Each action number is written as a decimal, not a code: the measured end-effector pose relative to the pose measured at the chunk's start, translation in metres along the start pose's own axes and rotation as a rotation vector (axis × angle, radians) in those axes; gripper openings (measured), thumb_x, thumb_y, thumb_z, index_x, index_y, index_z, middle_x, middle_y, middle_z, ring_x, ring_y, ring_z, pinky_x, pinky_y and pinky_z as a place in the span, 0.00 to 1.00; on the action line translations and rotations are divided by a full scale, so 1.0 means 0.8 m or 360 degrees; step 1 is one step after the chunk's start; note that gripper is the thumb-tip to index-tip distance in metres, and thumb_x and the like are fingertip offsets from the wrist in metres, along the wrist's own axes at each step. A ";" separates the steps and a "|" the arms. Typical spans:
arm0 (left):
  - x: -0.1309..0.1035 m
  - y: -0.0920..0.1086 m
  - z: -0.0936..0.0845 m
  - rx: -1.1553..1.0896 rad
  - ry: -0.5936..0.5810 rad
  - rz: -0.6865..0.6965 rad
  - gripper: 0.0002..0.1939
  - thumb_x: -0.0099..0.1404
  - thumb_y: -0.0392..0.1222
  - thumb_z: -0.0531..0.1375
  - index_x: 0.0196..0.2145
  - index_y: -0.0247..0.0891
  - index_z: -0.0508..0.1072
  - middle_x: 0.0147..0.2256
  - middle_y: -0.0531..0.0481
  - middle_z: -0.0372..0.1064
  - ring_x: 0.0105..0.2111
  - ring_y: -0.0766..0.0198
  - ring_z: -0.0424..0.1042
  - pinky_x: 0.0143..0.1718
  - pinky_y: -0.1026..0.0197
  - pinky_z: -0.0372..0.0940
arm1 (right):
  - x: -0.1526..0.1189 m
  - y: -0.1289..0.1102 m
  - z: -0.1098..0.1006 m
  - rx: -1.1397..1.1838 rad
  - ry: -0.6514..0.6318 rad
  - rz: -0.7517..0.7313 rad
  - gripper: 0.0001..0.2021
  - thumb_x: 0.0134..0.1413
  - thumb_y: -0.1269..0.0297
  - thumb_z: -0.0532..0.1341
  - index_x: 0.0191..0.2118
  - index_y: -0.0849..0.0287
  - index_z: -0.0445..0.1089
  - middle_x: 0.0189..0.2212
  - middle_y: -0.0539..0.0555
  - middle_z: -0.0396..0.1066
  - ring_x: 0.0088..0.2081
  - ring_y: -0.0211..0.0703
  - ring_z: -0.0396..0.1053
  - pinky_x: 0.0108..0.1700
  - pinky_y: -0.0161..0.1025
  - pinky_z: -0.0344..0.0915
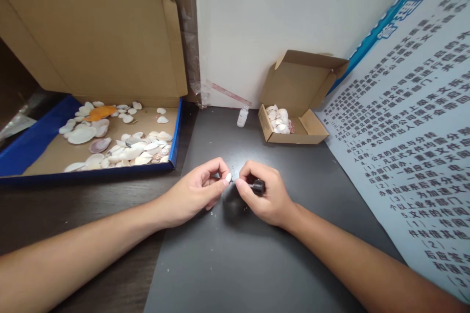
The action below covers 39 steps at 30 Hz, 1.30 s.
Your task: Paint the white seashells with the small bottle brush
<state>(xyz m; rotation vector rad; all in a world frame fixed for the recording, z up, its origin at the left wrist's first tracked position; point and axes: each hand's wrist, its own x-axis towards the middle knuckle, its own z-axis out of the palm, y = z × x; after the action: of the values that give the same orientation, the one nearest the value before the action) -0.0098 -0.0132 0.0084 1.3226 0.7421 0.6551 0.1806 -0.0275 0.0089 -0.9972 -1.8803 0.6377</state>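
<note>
A small white shell [228, 177] is pinched between the thumb and index finger of my left hand [200, 186]. My right hand [266, 193] grips a black-capped brush [258, 187]. Its thin stem runs past my fingertips toward the shell; whether the tip touches it is too small to tell. Both hands are over a dark grey mat [235, 269], close together. Behind them stands a small uncapped bottle [243, 116] with a pale label.
To the left, an open blue-edged carton [176, 132] holds many shells and an orange piece [101, 113]. A small brown box [293, 138] with shells stands at the back right. A white wall [293, 10] rises behind, and a printed poster [422, 132] slants along the right.
</note>
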 end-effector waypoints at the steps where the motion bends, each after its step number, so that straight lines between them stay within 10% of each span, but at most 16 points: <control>1: 0.000 0.000 0.000 0.0010 0.0003 0.0007 0.12 0.68 0.49 0.57 0.34 0.39 0.60 0.20 0.63 0.54 0.18 0.74 0.54 0.20 0.68 0.53 | 0.000 0.000 0.000 -0.0020 0.0007 0.0013 0.09 0.54 0.71 0.58 0.26 0.57 0.59 0.21 0.45 0.59 0.23 0.33 0.56 0.27 0.32 0.55; 39: -0.002 0.000 0.000 0.0020 0.0056 0.0018 0.13 0.67 0.49 0.59 0.34 0.39 0.61 0.25 0.61 0.53 0.20 0.74 0.52 0.20 0.68 0.49 | 0.002 -0.003 0.000 -0.0056 0.0096 0.0083 0.09 0.56 0.69 0.58 0.26 0.57 0.59 0.21 0.45 0.60 0.24 0.34 0.58 0.27 0.34 0.56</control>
<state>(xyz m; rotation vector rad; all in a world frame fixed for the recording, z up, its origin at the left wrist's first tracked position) -0.0103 -0.0144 0.0086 1.3304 0.7685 0.6854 0.1790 -0.0273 0.0115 -1.0794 -1.8238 0.6002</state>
